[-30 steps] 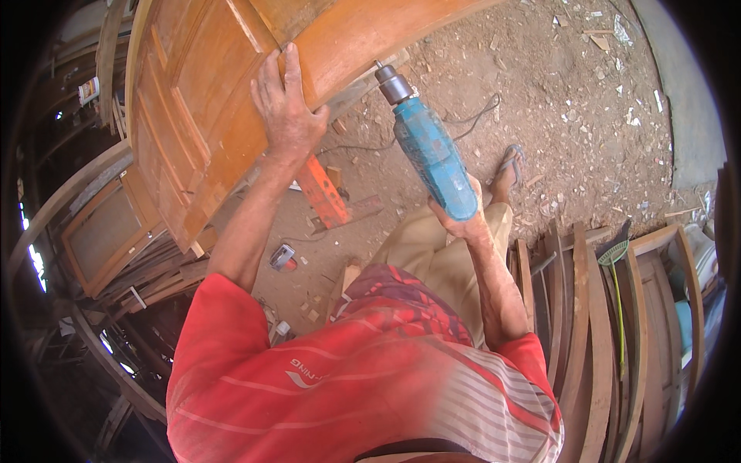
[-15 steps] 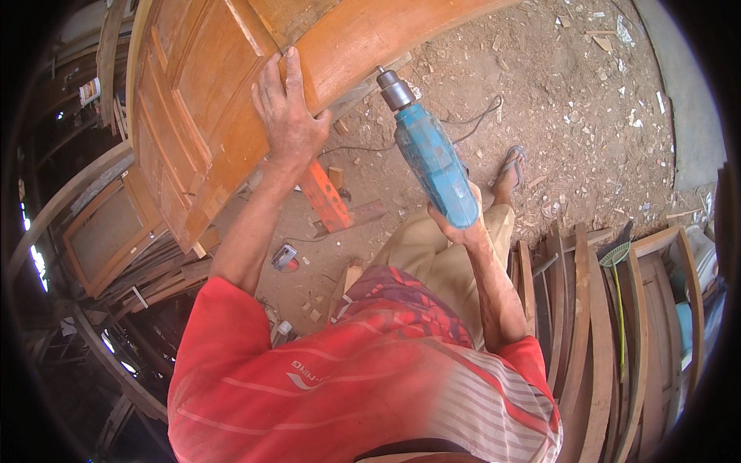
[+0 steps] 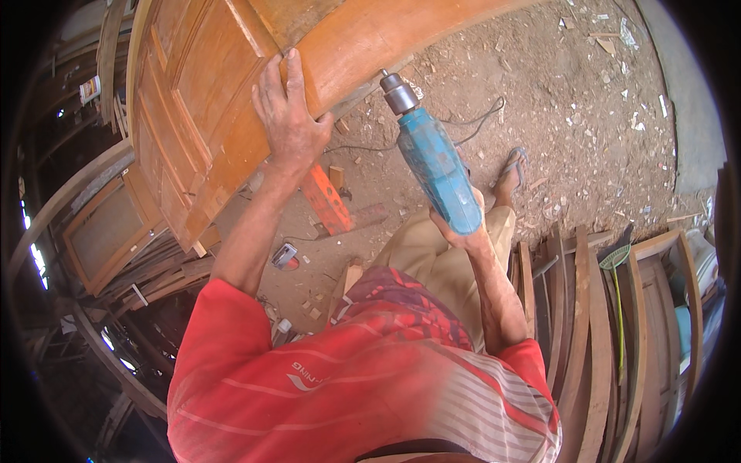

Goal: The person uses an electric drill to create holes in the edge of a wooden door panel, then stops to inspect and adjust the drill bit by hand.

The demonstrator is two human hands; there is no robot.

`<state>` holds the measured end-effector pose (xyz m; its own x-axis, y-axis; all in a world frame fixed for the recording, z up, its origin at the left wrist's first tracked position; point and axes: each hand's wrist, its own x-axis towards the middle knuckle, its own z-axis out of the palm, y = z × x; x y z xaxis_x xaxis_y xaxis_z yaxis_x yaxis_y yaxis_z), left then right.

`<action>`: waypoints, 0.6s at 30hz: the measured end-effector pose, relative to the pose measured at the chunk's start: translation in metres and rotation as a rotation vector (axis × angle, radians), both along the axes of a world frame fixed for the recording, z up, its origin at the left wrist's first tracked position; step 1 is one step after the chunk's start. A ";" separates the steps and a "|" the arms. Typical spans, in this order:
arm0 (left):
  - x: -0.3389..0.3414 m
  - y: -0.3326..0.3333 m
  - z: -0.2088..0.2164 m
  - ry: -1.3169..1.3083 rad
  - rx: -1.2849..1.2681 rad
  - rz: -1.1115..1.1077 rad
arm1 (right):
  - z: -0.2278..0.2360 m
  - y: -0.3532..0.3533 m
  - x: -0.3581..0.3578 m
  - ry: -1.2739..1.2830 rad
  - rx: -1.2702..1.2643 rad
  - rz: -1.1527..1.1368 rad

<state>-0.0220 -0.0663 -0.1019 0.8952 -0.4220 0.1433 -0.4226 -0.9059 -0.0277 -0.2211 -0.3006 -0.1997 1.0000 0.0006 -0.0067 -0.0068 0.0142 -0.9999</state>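
Note:
A blue power drill (image 3: 437,162) with a grey metal chuck is gripped by its rear end in my right hand (image 3: 461,231). Its tip points away from me, close beside the edge of an orange-brown panelled wooden door (image 3: 347,58). My left hand (image 3: 292,127) lies with fingers stretched on the door's edge, thumb apart. Below that hand stands an orange-red support (image 3: 326,202) with holes in it. The drill body hides most of my right fingers.
A thin cable (image 3: 363,147) runs over the littered dirt floor (image 3: 571,131). A small grey-and-red object (image 3: 285,257) lies on the ground. Several wooden frames (image 3: 594,347) lean at the right, with a green-handled swatter (image 3: 617,258) among them. Stacked timber (image 3: 174,282) lies at the left.
The drill in my right hand has shifted very slightly toward me and to the right. My left hand stays in place on the door.

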 end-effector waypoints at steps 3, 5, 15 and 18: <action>0.000 0.001 0.000 0.018 -0.006 -0.006 | 0.007 -0.005 0.003 0.023 0.014 0.055; 0.001 0.001 0.000 0.036 -0.007 -0.006 | 0.000 -0.001 -0.003 0.087 0.031 0.071; 0.000 -0.001 -0.001 0.002 0.012 0.006 | 0.002 0.004 -0.001 0.045 -0.017 0.007; 0.000 0.000 -0.001 0.031 -0.001 0.014 | -0.010 0.002 -0.009 -0.035 -0.209 0.122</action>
<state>-0.0225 -0.0658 -0.1030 0.9048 -0.4097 0.1159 -0.4110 -0.9116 -0.0136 -0.2296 -0.2988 -0.2101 0.9922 0.1235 0.0148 0.0385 -0.1919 -0.9807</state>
